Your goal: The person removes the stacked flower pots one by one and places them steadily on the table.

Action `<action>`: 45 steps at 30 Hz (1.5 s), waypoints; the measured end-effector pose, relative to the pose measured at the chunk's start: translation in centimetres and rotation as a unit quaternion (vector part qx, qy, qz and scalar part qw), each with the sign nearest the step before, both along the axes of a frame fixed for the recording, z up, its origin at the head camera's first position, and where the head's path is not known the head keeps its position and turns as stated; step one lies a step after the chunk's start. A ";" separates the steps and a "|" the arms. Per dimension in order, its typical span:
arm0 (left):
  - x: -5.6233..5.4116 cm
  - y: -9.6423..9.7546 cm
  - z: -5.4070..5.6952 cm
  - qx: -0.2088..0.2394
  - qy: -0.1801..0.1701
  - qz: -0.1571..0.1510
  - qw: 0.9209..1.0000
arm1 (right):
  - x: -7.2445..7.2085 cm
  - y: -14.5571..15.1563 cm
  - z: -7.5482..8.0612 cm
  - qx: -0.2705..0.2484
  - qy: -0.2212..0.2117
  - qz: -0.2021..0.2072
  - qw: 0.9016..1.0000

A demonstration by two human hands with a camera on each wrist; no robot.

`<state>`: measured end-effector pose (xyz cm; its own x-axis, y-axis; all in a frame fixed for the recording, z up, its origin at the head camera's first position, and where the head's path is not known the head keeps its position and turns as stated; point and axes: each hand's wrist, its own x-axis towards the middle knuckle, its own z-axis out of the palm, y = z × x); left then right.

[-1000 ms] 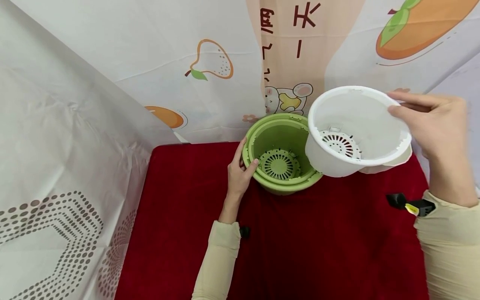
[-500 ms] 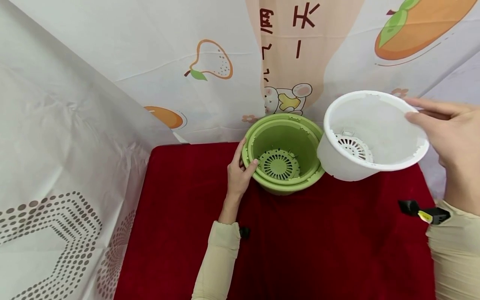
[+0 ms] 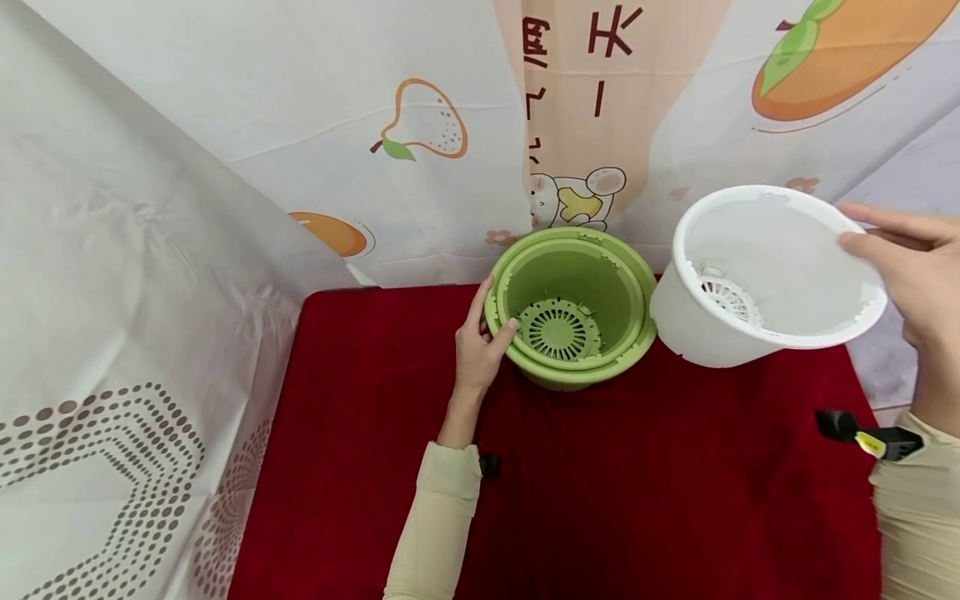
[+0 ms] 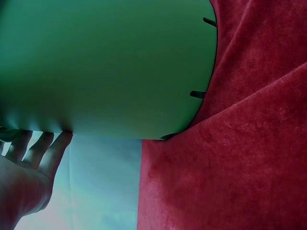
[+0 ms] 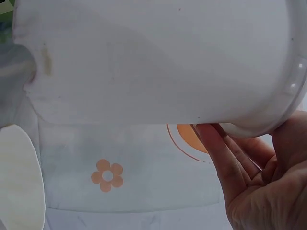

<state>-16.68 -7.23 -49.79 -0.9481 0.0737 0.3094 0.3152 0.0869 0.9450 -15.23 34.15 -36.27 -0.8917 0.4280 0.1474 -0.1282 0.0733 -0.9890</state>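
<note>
In the head view, green plastic flowerpots, one nested inside another, stand at the back of the red cloth with a slotted disc at the bottom. My left hand grips their left rim, thumb over the edge and fingers along the outer wall. To their right, a white plastic flowerpot is tilted in the air, its mouth toward me and slots in its base. The thumb and fingers of my right hand pinch its right rim. In the right wrist view, the white pot's wall hides part of those fingers.
Red cloth covers the table. A white printed curtain hangs right behind the pots, and another sheet hangs at the left. In the right wrist view, a cream, rounded object shows at the lower left.
My right hand has moved right and slightly down with the white pot, away from the green pots, whose right rim is now uncovered. The left hand stays on the green rim.
</note>
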 end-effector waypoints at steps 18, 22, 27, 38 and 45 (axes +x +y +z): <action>-0.1 -0.1 0.2 -0.003 0.002 0.006 1.000 | 1.4 1.4 -1.3 -0.069 -0.013 0.007 0.998; -0.1 0.0 0.0 0.009 0.004 0.003 1.000 | 1.6 1.5 -2.1 -0.094 -0.006 0.006 0.996; 0.1 0.1 0.0 0.011 -0.001 -0.003 1.000 | 2.1 1.7 -3.0 -0.079 -0.031 0.007 0.996; 0.0 0.1 0.2 -0.002 0.011 0.001 1.000 | 3.2 2.0 -4.5 0.020 -0.178 -0.057 0.982; 0.1 0.1 0.2 -0.003 0.003 0.004 1.000 | 3.4 1.3 -6.9 -0.085 -0.094 -0.087 0.988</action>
<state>-16.56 -7.10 -49.60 -0.9471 0.0671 0.3139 0.3192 0.0949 0.9429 -11.80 35.44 -43.14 -0.8068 0.5819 -0.1020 0.0597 -0.0915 -0.9940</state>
